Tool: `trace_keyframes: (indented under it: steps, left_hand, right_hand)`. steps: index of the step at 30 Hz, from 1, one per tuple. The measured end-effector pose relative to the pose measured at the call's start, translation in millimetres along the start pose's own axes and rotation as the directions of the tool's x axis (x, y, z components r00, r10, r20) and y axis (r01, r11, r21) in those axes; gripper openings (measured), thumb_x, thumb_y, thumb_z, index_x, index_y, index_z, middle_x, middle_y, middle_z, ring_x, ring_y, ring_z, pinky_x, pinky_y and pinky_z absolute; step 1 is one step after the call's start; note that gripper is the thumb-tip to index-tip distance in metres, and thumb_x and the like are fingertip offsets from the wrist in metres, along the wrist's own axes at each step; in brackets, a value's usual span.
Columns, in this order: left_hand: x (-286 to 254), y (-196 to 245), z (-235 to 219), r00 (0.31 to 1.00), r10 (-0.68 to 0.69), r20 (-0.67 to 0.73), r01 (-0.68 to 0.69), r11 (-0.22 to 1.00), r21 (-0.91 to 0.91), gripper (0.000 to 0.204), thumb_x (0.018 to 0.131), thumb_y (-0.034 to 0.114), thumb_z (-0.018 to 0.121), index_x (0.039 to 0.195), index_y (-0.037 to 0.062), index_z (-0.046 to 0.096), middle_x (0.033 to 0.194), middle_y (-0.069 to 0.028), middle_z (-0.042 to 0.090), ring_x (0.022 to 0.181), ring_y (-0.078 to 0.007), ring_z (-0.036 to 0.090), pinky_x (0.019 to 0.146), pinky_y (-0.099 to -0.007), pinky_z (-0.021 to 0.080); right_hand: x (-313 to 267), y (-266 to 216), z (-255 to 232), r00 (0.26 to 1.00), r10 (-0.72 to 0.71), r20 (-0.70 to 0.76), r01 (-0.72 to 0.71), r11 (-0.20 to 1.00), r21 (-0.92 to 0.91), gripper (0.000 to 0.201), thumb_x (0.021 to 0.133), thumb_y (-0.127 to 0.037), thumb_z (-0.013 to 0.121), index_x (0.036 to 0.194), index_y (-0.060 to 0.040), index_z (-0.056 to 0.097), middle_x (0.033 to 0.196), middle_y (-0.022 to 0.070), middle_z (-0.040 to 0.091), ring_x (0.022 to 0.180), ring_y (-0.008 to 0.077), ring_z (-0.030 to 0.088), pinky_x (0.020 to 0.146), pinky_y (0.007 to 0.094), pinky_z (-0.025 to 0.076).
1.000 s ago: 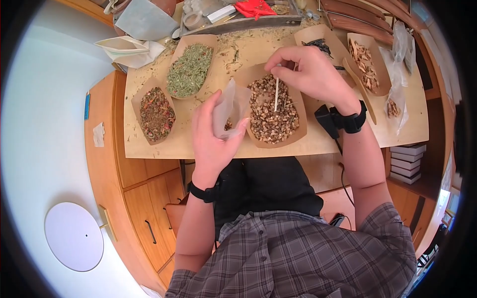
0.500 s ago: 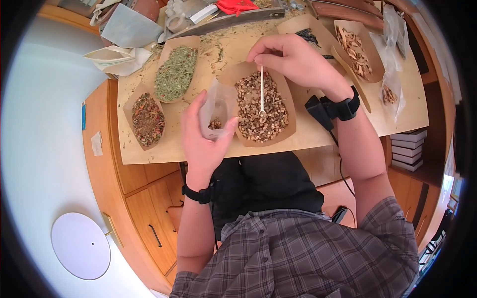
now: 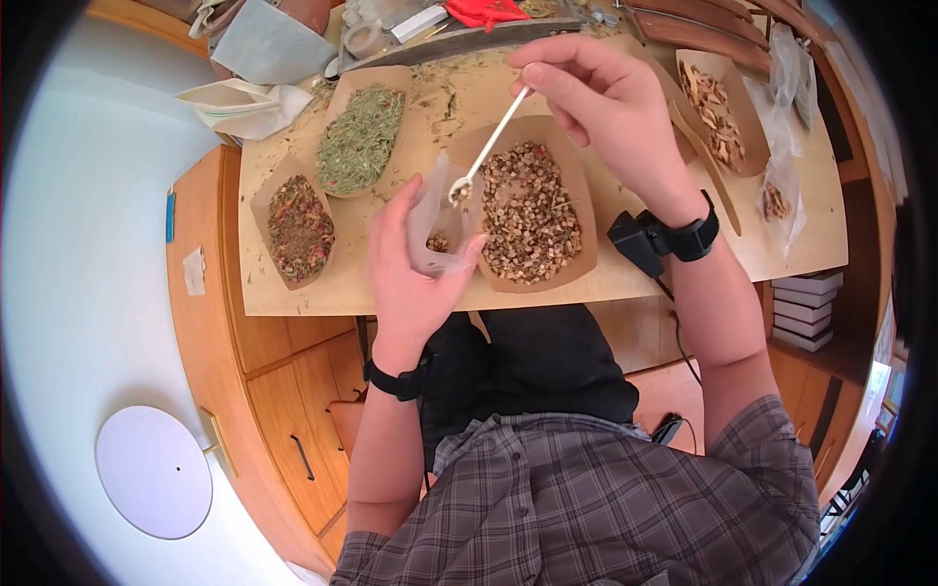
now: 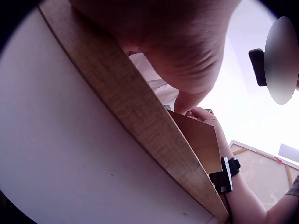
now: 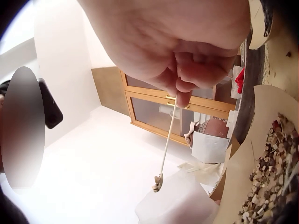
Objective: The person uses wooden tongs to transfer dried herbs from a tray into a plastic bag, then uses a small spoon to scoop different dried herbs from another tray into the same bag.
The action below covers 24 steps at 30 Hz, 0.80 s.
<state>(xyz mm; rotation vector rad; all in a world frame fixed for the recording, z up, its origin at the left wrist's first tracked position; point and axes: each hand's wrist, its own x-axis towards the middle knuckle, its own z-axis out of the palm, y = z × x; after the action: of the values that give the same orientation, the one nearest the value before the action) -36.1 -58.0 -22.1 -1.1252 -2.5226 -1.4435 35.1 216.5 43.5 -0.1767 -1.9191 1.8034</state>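
Note:
My right hand (image 3: 620, 112) pinches the end of a thin white long-handled spoon (image 3: 496, 134) between thumb and fingers. A few brown bits sit in the spoon's small bowl, which hangs over the mouth of a translucent pouch (image 3: 427, 227). Around that pouch curl the thumb and fingers of my left hand (image 3: 405, 283), keeping it upright with its mouth open; a few brown pieces lie at its bottom. Right beside it stands a brown paper tray (image 3: 587, 244) filled with chopped dried pieces (image 3: 537, 225). In the right wrist view the loaded spoon (image 5: 168, 135) slants down near the pouch (image 5: 175, 200).
To the left are paper trays of green dried herb (image 3: 362, 142) and reddish-brown mix (image 3: 300, 230). Right of my right hand lie a wooden stick (image 3: 718, 181), a tray of pale slices (image 3: 713, 112) and a plastic bag (image 3: 782, 195). A dark-edged box (image 3: 469, 47) stands behind.
The spoon has come up out of the chopped pieces with some in its bowl and moved left over the pouch. My right hand has risen and tilted; the left keeps its grip.

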Motion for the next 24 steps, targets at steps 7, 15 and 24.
trace_keyframes:
  steps: [7,15,24]
  left_hand:
    - [-2,0,-2,0.999,-0.025,0.037,0.024,0.999,0.043,0.088,0.088,0.021,0.097,0.160,-0.0004,0.052,0.145,-0.0160,0.067,0.131,-0.0255,0.067,0.112,-0.0413,0.053]
    - [0,1,0,1.000,-0.022,-0.007,0.022,1.000,-0.015,0.087,0.084,0.025,0.099,0.157,0.0027,0.057,0.139,-0.0217,0.066,0.129,-0.0380,0.066,0.110,-0.0469,0.053]
    - [0,2,-2,1.000,-0.026,-0.004,0.026,1.000,0.006,0.087,0.084,0.026,0.099,0.157,0.0020,0.056,0.140,-0.0220,0.066,0.130,-0.0384,0.066,0.111,-0.0476,0.053]
  right_hand:
    - [2,5,-6,0.985,-0.137,-0.109,0.139,0.990,0.012,0.020,0.109,-0.014,0.073,0.124,-0.0034,0.082,0.099,-0.0004,0.080,0.094,0.0047,0.071,0.080,0.0225,0.054]
    - [3,14,-16,0.982,-0.180,-0.064,0.130,0.873,-0.470,0.020,0.101,-0.013,0.072,0.115,-0.0030,0.082,0.087,0.0056,0.077,0.078,0.0115,0.070,0.072,0.0301,0.055]
    - [0,15,-5,0.964,0.049,0.261,0.049,0.934,-0.354,0.022,0.100,-0.010,0.070,0.116,0.0015,0.081,0.094,0.0123,0.082,0.084,0.0189,0.077,0.081,0.0343,0.061]
